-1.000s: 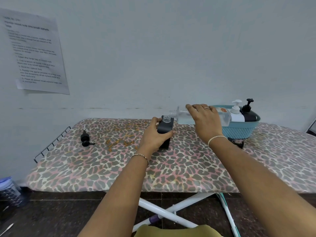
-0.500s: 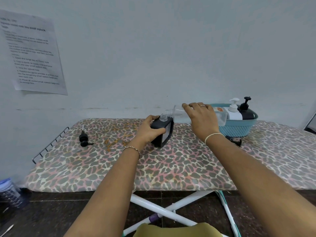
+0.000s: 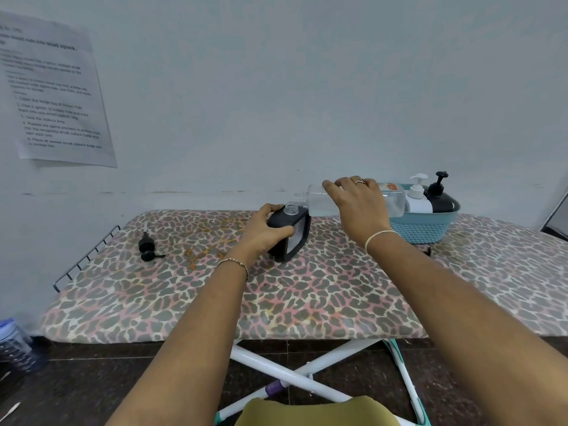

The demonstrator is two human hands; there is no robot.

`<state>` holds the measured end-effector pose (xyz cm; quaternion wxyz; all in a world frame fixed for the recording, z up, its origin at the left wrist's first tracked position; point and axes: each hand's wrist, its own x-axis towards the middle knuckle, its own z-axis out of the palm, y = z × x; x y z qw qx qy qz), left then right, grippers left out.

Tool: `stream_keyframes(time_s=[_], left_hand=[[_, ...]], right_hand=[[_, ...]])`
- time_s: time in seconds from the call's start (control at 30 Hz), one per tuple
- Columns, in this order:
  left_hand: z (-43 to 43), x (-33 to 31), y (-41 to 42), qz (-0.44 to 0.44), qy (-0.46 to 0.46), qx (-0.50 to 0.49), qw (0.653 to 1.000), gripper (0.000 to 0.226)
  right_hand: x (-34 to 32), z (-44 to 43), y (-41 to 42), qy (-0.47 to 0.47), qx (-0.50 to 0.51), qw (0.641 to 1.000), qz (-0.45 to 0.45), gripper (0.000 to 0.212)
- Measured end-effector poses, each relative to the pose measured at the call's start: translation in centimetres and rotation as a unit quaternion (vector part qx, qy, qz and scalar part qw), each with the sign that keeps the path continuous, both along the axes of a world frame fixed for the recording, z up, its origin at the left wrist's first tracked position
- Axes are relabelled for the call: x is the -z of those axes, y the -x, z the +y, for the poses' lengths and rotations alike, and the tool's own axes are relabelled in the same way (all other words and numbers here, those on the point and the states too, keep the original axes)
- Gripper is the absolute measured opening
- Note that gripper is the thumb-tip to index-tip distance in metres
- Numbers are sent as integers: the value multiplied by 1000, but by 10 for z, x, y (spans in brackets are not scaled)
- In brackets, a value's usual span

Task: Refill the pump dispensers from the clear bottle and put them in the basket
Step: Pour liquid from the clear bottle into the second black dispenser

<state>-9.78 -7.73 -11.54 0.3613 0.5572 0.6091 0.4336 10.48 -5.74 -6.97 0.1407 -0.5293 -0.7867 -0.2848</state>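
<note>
A black square dispenser bottle (image 3: 295, 235) with its pump off stands tilted on the leopard-print board (image 3: 307, 290). My left hand (image 3: 264, 232) grips its left side. My right hand (image 3: 358, 207) holds the clear bottle (image 3: 319, 202) from above, lying almost level, its open mouth just over the dispenser's neck. The loose black pump head (image 3: 148, 246) lies at the board's left. A teal basket (image 3: 425, 226) at the right holds a white pump dispenser (image 3: 418, 198) and a black pump dispenser (image 3: 439, 195).
A small dark object (image 3: 427, 251) lies just in front of the basket, partly behind my right arm. A wire rack (image 3: 86, 256) ends the board on the left. A paper sheet (image 3: 52, 90) hangs on the wall. A jar (image 3: 13, 345) stands on the floor.
The black dispenser went from upright to tilted toward the clear bottle, and my left hand shifted round its side. The clear bottle's mouth stays by the neck.
</note>
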Motion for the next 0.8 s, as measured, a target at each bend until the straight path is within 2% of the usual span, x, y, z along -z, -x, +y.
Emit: stream_keyframes(time_s=[0.8], left_hand=[[4, 6, 1, -25, -1, 5, 1000, 56]], right_hand=[[-8, 0, 3, -8, -2, 1000, -29, 65]])
